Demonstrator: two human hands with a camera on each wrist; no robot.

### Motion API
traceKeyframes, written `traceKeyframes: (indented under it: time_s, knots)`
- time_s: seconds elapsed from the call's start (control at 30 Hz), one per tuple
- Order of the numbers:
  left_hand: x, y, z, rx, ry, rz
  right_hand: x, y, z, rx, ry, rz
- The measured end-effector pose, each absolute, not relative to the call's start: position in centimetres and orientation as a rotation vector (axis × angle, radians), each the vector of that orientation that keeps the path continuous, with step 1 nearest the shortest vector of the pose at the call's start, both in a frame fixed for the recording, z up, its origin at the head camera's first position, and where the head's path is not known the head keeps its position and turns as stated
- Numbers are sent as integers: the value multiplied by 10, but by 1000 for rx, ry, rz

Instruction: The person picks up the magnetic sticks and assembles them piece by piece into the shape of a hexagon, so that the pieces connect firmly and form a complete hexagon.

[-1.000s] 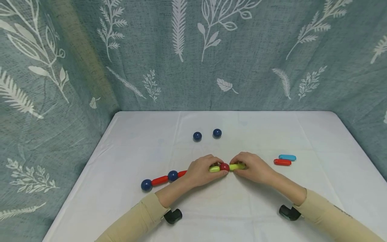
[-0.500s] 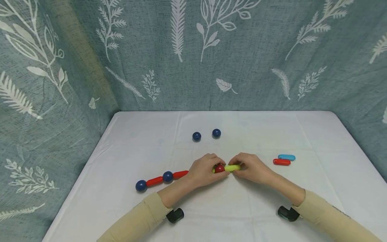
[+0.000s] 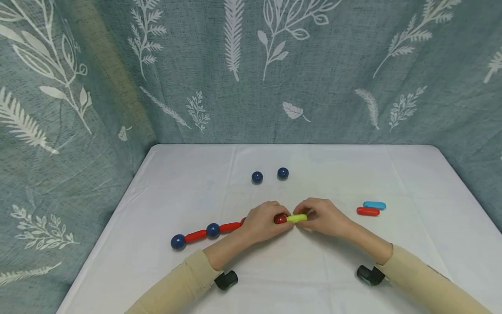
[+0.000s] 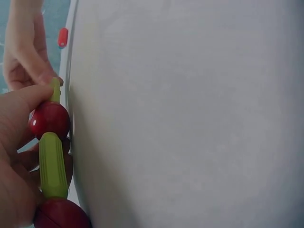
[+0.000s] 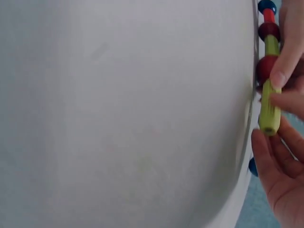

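Note:
A chain of balls and rods slants across the table, its left end a blue ball followed by a red rod, another blue ball and a second red rod. Farther along are red balls and yellow-green rods. My left hand grips the chain around a red ball, its thumb along the top; a yellow-green rod runs below that ball. My right hand pinches the yellow-green end rod from its sides, and the rod's free tip shows in the right wrist view.
Two loose blue balls, one left and one right, lie beyond the hands. To the right, a blue rod lies beside a red rod. A leaf-patterned curtain stands behind the white table.
The chain has slid leftward through my left hand, which stays nearly in place. My right hand has shifted slightly left with the end rod. The loose pieces have not moved.

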State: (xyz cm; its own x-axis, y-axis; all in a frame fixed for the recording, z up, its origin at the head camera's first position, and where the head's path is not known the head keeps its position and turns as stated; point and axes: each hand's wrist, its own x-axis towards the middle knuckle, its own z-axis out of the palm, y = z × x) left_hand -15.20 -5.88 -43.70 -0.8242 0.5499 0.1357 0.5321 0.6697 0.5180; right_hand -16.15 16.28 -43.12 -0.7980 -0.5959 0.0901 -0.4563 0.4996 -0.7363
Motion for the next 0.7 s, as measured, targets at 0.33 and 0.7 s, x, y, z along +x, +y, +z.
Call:
traceKeyframes:
  time_s: [0.33,0.7]
  knots:
    - [-154,-61,-439,827,2821,878,-199,155,-424,-782,2673,-1229]
    - [-153,-62,-439,838,2817,844,-238,134,-429,-673,2745,-1232]
